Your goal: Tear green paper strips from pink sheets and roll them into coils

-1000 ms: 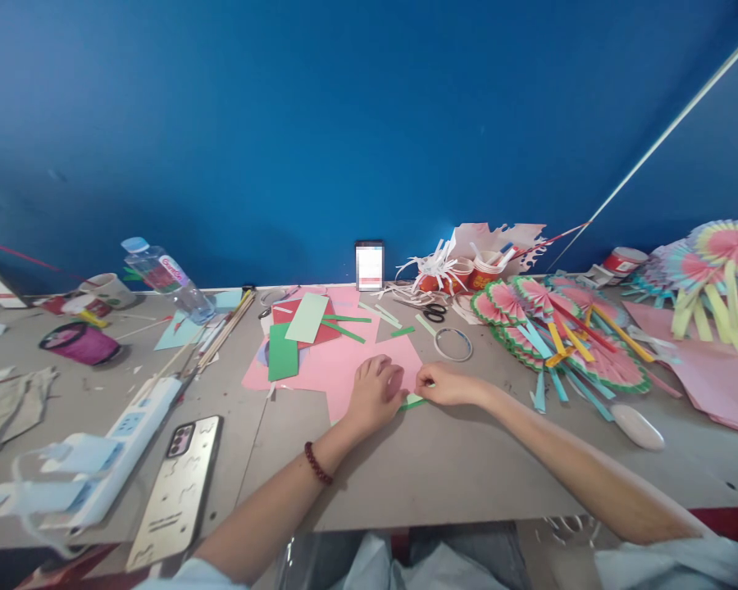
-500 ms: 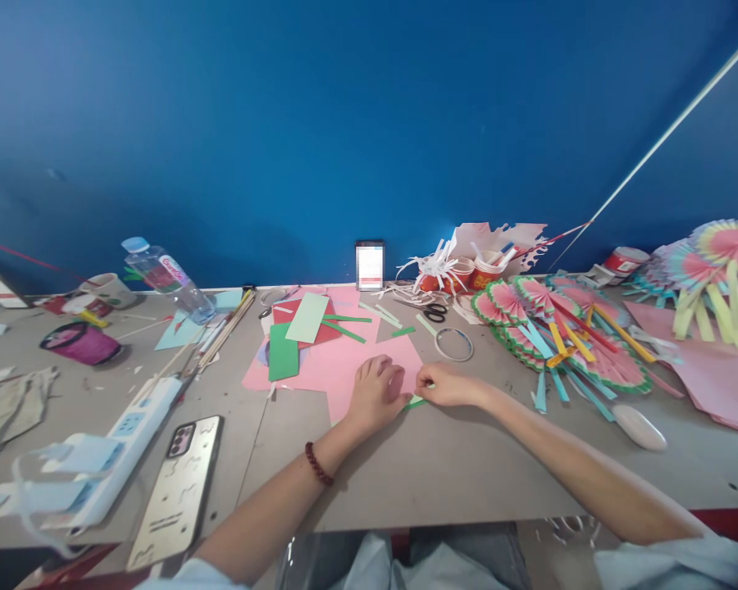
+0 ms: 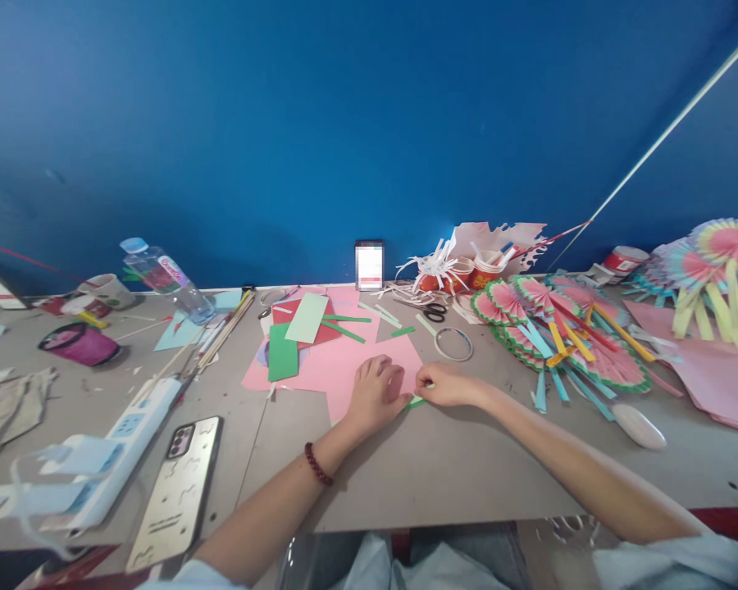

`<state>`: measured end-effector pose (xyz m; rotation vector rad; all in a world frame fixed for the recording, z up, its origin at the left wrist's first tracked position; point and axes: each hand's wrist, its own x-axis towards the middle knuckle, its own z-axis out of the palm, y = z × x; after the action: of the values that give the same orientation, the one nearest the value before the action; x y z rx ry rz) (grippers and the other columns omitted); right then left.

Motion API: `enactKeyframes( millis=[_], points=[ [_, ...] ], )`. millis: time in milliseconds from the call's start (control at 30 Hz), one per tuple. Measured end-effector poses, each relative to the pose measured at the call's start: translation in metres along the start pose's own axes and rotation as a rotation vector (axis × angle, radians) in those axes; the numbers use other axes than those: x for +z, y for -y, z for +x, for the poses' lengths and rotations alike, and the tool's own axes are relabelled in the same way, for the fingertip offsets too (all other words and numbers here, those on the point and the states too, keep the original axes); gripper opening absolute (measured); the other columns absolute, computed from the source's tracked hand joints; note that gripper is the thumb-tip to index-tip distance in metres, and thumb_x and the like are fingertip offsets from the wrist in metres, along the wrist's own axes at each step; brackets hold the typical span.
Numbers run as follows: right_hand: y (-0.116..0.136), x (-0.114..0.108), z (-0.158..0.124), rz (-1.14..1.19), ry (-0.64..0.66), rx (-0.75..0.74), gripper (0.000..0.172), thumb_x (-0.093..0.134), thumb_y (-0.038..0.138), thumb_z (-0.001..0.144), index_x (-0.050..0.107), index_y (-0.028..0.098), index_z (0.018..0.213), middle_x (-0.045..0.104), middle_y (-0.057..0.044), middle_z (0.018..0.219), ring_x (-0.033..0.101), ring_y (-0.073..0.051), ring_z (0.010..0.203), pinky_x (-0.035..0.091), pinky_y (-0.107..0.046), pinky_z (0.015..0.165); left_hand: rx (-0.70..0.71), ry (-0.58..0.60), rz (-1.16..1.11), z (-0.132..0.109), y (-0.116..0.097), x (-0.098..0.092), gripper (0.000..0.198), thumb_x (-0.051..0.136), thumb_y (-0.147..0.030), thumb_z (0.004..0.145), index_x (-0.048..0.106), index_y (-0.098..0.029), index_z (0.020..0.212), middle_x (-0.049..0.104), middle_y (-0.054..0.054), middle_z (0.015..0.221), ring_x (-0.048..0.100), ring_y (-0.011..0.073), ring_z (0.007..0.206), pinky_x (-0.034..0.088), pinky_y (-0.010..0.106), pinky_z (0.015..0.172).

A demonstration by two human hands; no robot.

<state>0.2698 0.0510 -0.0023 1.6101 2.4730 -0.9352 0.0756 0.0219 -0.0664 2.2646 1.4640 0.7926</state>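
Note:
My left hand [image 3: 376,395] rests on pink paper [image 3: 338,367], fingers arched and apart from the thumb. Its thumb tip touches the left end of a narrow green paper strip [image 3: 414,403]. Close by on the right, my right hand [image 3: 448,384] is closed, thumb and forefinger pinched at that strip; the fingertips partly hide it. Above the left hand lie a dark green paper piece [image 3: 284,352], a pale green piece [image 3: 307,318] and a red sheet [image 3: 328,333]. Loose green strips [image 3: 347,330] lie beside them.
Black-handled scissors [image 3: 435,311] and a tape roll [image 3: 453,344] lie beyond my right hand. Pleated paper fans [image 3: 581,344] and a white mouse [image 3: 640,426] are to the right. A phone [image 3: 175,492], power strip [image 3: 123,451] and tilted bottle [image 3: 169,279] are at left.

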Motion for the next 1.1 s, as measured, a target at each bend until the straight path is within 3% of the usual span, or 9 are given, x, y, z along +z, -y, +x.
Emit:
enactKeyframes(
  millis=[367, 633, 900, 1100],
  points=[
    [-0.001, -0.001, 0.000, 0.015, -0.017, 0.020, 0.015, 0.064, 0.022, 0.084, 0.078, 0.018, 0.080, 0.075, -0.004, 0.082, 0.061, -0.016, 0.076, 0.038, -0.024, 0.068, 0.008, -0.009, 0.011, 0.000, 0.001, 0.001, 0.043, 0.083, -0.033, 0.075, 0.065, -0.028, 0.115, 0.060, 0.009, 0.129, 0.054, 0.0324, 0.126, 0.047, 0.051, 0.106],
    [-0.009, -0.009, -0.002, 0.098, 0.078, 0.031, 0.023, 0.062, 0.031, 0.085, 0.072, 0.017, 0.070, 0.062, 0.002, 0.065, 0.051, -0.012, 0.064, 0.035, -0.023, 0.062, -0.006, 0.020, 0.000, 0.000, 0.001, -0.001, 0.044, 0.083, -0.032, 0.076, 0.064, -0.026, 0.116, 0.059, 0.010, 0.130, 0.053, 0.0320, 0.126, 0.046, 0.052, 0.106],
    [-0.031, -0.017, -0.008, 0.140, 0.047, 0.017, 0.027, 0.061, 0.037, 0.085, 0.071, 0.016, 0.073, 0.065, 0.001, 0.067, 0.052, -0.013, 0.064, 0.036, -0.024, 0.060, -0.007, 0.038, -0.003, 0.001, -0.001, -0.003, 0.045, 0.083, -0.032, 0.076, 0.063, -0.027, 0.116, 0.058, 0.009, 0.132, 0.052, 0.0316, 0.125, 0.044, 0.052, 0.107],
    [-0.028, -0.012, -0.015, 0.139, -0.044, 0.027, 0.026, 0.058, 0.034, 0.088, 0.071, 0.015, 0.075, 0.066, -0.001, 0.069, 0.053, -0.014, 0.065, 0.037, -0.024, 0.063, -0.018, 0.056, -0.006, 0.000, 0.000, -0.004, 0.046, 0.083, -0.031, 0.078, 0.063, -0.026, 0.119, 0.058, 0.010, 0.133, 0.051, 0.0314, 0.127, 0.043, 0.052, 0.109]
  ],
)
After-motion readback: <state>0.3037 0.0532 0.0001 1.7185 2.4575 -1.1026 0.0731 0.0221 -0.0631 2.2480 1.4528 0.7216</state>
